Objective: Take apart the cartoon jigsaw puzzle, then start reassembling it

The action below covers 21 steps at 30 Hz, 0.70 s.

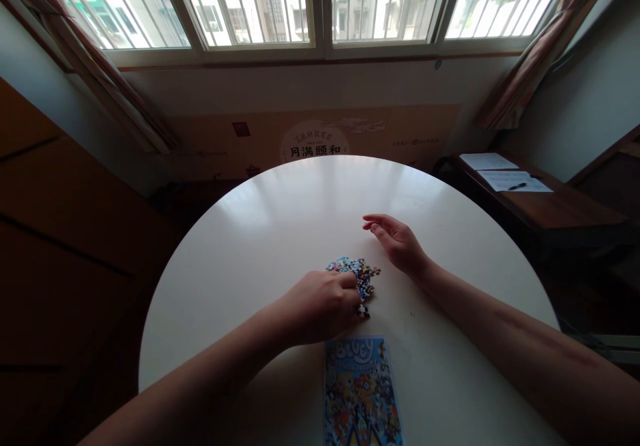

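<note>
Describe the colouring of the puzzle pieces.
The puzzle pieces are multicoloured, with blues, white and black showing, best in the head view.

Small jigsaw pieces (364, 277) in blue, white, black and brown lie in a loose, jumbled heap around the middle of the tabletop (240, 259), partly hidden by the left hand (323, 304).

Round table (225, 259), white, glossy top; directly on it: jigsaw pieces (365, 278), small, multicoloured, one loose heap; rectangular BLUEY picture (361, 393), lying flat, near heap
</note>
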{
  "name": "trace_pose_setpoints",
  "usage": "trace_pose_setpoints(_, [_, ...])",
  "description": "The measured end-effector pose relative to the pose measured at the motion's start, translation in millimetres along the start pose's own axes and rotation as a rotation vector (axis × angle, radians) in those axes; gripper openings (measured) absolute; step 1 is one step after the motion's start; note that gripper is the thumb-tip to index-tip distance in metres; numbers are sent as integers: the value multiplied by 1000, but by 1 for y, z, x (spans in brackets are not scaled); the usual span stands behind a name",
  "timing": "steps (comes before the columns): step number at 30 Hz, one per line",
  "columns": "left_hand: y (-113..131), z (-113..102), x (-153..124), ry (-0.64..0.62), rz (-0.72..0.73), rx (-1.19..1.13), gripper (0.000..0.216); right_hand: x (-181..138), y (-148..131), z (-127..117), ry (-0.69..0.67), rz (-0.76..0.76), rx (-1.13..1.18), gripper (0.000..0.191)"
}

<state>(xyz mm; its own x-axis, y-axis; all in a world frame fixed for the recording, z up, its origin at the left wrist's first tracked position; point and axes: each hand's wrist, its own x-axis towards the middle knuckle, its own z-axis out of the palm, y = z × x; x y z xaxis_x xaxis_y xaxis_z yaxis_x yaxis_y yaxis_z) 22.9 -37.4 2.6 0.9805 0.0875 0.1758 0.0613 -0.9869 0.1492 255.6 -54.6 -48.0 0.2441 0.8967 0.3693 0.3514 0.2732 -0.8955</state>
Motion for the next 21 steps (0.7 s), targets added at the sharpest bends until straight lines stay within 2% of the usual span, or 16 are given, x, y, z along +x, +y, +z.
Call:
trace_pose_setpoints(6, [1, 1, 0, -18, -64, -59, 15, 0, -2, 1, 11, -15, 3, 33])
trace_pose_setpoints(16, [-5, -3, -4, -15, -81, -117, 12, -2, -3, 3, 12, -42, -32, 32])
trace_pose_setpoints(19, [-5, -4, -5, -27, -76, -112, 13, -2, -13, -5, 17, -100, -125, 28])
trace_pose_setpoints(21, [-4, -4, -4, -28, -71, -107, 14, -2, -27, -17, -44, -189, -236, 22])
